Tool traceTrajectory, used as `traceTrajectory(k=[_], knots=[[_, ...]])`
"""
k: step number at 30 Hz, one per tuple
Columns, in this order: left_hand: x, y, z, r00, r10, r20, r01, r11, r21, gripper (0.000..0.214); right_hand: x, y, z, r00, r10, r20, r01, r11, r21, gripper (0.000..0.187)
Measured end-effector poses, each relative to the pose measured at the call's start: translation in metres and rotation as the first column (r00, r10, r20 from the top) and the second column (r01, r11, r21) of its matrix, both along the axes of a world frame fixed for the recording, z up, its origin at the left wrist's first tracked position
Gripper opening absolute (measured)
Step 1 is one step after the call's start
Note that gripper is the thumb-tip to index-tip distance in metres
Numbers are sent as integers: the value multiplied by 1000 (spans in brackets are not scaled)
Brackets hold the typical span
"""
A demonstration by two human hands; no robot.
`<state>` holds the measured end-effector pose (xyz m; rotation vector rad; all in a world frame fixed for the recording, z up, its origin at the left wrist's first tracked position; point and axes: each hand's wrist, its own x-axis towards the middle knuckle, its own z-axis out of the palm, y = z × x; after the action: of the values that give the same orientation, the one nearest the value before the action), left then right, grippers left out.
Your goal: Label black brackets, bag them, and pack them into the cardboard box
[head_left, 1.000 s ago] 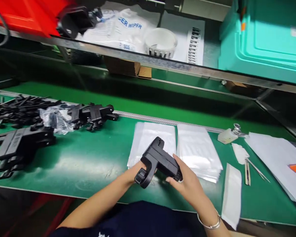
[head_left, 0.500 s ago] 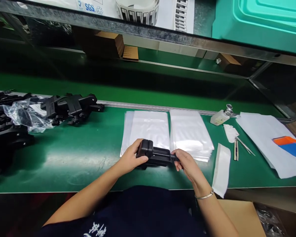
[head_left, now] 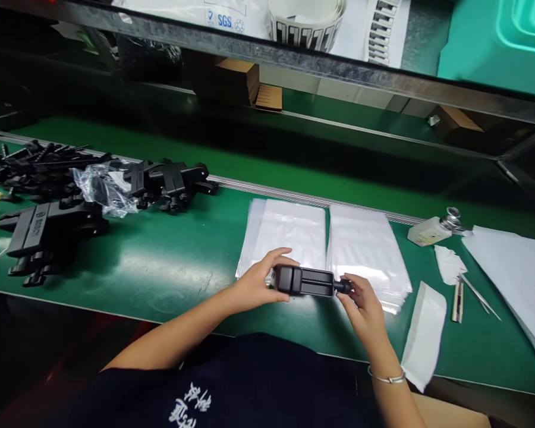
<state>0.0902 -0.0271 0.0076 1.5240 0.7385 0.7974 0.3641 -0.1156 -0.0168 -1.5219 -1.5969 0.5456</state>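
Since a second ago, the long black plastic piece with a slot (head_left: pixel 317 282) has turned over: then it was tipped up with an arm sticking out, and now it lies nearly level between the two hands with its long open slot facing up. The right hand (head_left: pixel 365 306) has moved too, from around the end of the piece to the small round black knob (head_left: pixel 342 286) there. The piece is in front of the person, above the shiny green bench (head_left: pixel 178 255), by the near edges of two flat stacks of shiny plastic bags (head_left: pixel 365 249). The left hand (head_left: pixel 256 282) is grasping the blocky end, with fingers on the far side and thumb on the near side. The right hand is pinching the knob with its thumb and fingers. The step in hand looks like turning or checking the knob, but I cannot tell if the knob is spinning. The next move seems to call for the left hand to hold the blocky end firm, so the whole piece does not twist, while the right hand turns the knob a little at a time. If the knob is tight, the pinch could slip. More chunky black plastic parts (head_left: pixel 35 229) lie at the left of the bench, well apart from the hands.
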Motion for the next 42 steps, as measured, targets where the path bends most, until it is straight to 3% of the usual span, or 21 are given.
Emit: traceTrajectory(k=[4,8,10,13,15,17,19,21,22,23,25,27,28,30,31,34,36,38,40,42], knots=[[-5,-3,8,989,-92,-115,127,929,348,48,-3,0,-13,992,-68,-107,67,998,-12,30],[-7,-5,9,984,-106,-140,153,909,388,40,-7,0,-8,998,-61,-34,63,997,49,29],[-8,-5,7,994,-65,-84,87,950,299,53,-7,-1,2,996,-40,85,29,991,130,30],[-6,-3,3,997,27,77,-23,998,-55,77,-9,-5,22,954,26,300,-109,958,264,36],[-3,-1,-1,982,88,167,-29,946,-324,70,-12,-8,35,904,119,410,-252,924,288,36],[0,-2,-3,972,143,187,-44,891,-452,62,-17,-11,44,877,218,428,-352,898,264,29],[-2,-4,-4,973,182,146,-111,911,-397,62,-24,-11,49,919,265,292,-329,924,196,21],[-8,-7,-3,977,197,85,-176,963,-203,63,-30,-8,49,980,195,-30,-194,980,34,19],[-13,-8,-1,983,177,54,-172,982,-84,63,-32,-5,48,967,118,-225,-143,985,-97,21],[-17,-9,1,991,133,22,-134,991,30,63,-34,-1,46,913,27,-407,-135,961,-240,24],[-24,-10,5,999,7,-40,1,979,206,57,-35,7,41,739,-133,-660,-255,852,-457,27],[-26,-11,9,991,-99,-85,118,957,266,47,-33,13,35,609,-210,-765,-410,742,-530,28],[-26,-11,11,990,-106,-97,127,959,252,45,-33,15,32,578,-221,-786,-443,724,-529,29],[-22,-11,11,994,-2,-108,19,987,161,47,-32,15,27,577,-198,-792,-424,757,-497,36],[-18,-11,11,990,101,-96,-92,991,95,50,-31,14,26,608,-170,-776,-371,803,-466,41],[-5,-5,4,926,377,-9,-370,904,-216,55,-32,7,24,791,-93,-605,-112,950,-292,52],[4,0,-1,898,437,47,-372,812,-449,58,-34,2,23,887,-64,-458,-16,986,-168,47],[11,3,-4,893,445,74,-321,741,-590,60,-39,0,21,908,-46,-416,-8,992,-126,39],[17,3,-5,888,449,102,-294,724,-624,59,-45,1,18,873,-67,-483,5,992,-129,31],[21,1,-5,891,435,131,-284,758,-588,57,-50,4,13,814,-127,-567,55,988,-143,23]])
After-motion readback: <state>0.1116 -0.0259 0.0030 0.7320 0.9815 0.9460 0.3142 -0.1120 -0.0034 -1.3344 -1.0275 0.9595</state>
